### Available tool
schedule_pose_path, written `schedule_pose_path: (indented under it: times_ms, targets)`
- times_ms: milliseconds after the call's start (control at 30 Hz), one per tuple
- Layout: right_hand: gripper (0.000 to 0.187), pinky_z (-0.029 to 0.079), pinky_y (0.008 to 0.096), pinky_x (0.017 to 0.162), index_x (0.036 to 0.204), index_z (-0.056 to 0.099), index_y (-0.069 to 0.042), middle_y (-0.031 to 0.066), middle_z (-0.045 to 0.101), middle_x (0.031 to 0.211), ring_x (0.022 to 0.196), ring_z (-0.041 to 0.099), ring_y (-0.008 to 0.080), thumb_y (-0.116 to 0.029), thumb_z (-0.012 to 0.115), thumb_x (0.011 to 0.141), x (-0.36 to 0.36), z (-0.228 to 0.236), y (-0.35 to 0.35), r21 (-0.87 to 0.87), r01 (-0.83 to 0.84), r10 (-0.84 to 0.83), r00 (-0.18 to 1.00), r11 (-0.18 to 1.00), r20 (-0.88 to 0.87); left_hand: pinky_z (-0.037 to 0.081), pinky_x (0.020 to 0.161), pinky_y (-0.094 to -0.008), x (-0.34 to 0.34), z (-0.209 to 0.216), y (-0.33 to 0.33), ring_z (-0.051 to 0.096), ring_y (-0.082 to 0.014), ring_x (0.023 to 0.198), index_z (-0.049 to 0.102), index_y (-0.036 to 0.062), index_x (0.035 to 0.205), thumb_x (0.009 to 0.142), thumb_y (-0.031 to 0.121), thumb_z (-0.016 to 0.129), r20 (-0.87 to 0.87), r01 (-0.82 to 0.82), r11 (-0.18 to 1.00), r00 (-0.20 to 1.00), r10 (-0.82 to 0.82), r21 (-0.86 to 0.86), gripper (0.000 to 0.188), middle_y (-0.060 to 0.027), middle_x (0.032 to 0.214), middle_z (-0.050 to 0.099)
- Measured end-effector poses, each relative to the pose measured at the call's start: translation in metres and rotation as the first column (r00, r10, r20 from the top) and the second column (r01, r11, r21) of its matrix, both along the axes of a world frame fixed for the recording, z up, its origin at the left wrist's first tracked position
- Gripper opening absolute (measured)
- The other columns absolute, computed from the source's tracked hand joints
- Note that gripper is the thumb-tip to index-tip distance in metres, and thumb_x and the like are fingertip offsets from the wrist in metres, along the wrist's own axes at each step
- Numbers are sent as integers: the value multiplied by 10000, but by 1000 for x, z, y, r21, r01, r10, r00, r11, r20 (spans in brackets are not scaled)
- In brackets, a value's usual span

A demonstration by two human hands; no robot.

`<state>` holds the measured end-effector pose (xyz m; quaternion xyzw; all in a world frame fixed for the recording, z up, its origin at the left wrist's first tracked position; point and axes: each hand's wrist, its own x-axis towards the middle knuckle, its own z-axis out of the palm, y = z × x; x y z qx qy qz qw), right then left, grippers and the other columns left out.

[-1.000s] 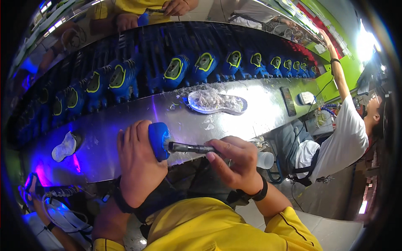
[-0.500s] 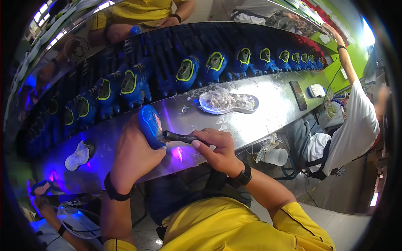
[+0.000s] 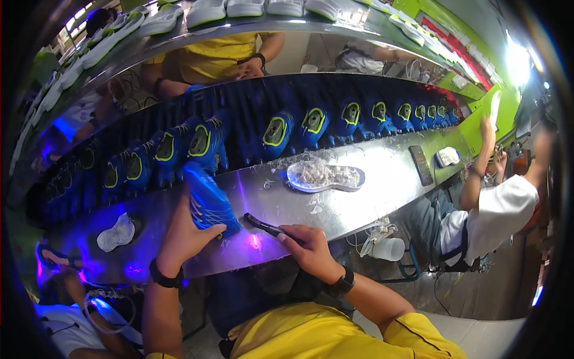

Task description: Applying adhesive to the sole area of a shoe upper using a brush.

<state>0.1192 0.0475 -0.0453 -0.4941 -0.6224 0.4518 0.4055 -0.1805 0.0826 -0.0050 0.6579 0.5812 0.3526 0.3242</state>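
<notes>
In my left hand [image 3: 178, 236] is a blue lace-up shoe upper [image 3: 210, 200], gripped with the fingers behind it and the thumb along its near side. Its laced side now faces up, tilted above the metal bench. My right hand [image 3: 308, 246] is closed around a slim black-handled tool [image 3: 263, 224]. The tool's thicker end points left at the upper, with a small gap between them. Whether that end carries bristles I cannot tell. Beyond the tool, a white shoe sole [image 3: 326, 176] heaped with pale fluffy scraps lies on the bench.
Blue shoes with yellow-green collars [image 3: 277, 131] line a dark rack behind the metal bench [image 3: 371, 173]. White soles [image 3: 206, 12] fill the shelf above. Another white sole [image 3: 116, 232] lies left; a dark phone [image 3: 421, 166] lies right. Co-workers sit on both sides, one in a white shirt [image 3: 502, 206].
My left hand has turned the shoe upper from its underside to its laced side. The tool has drawn away from it and dropped slightly. The view has tilted up, showing more shelf.
</notes>
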Motion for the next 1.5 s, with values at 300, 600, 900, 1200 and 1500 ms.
schedule_pose_path:
  times_ms: [300, 600, 900, 1200, 1500]
  targets:
    - [251, 481, 316, 676, 1194, 742, 44, 96, 690, 843, 738, 627, 158, -137, 711, 1023, 9, 68, -4, 20, -102, 100, 990, 995, 100, 416, 1186, -358, 31, 15, -53, 533, -202, 1388, 187, 18, 1714, 855, 43, 781, 632, 60, 973, 769, 98, -223, 1044, -125, 1618, 469]
    - [184, 444, 388, 537, 1101, 761, -5, 158, 642, 756, 567, 611, 288, -136, 730, 975, 17, 58, -14, 197, -77, 43, 984, 977, 173, 377, 1211, -348, 39, 17, -63, 481, -188, 1443, 191, -23, 1701, 850, 72, 786, 700, 184, 952, 713, 43, -245, 1043, -123, 1635, 449]
    - [183, 430, 371, 526, 1091, 764, 5, 139, 617, 723, 543, 579, 260, -116, 741, 957, 23, 64, 0, 202, -89, 45, 976, 975, 212, 384, 1204, -343, 48, 13, -61, 520, -184, 1403, 208, -15, 1702, 839, 89, 771, 693, 178, 952, 719, 47, -249, 1036, -125, 1615, 477]
    - [177, 420, 362, 528, 1080, 783, 10, 135, 618, 697, 542, 569, 236, -94, 755, 940, 38, 53, -19, 128, -238, 215, 962, 963, 166, 391, 1214, -357, 46, 6, -61, 552, -213, 1404, 237, 11, 1703, 807, 56, 730, 754, 85, 966, 643, 134, -244, 1023, -126, 1590, 518]
    - [144, 446, 387, 540, 1046, 780, 6, 144, 631, 701, 565, 604, 301, -82, 744, 938, 48, 67, -20, 131, -299, 266, 938, 945, 222, 442, 1176, -356, 35, 5, -52, 600, -205, 1348, 262, 41, 1704, 878, 59, 680, 757, 82, 950, 627, 187, -302, 926, -119, 1543, 565]
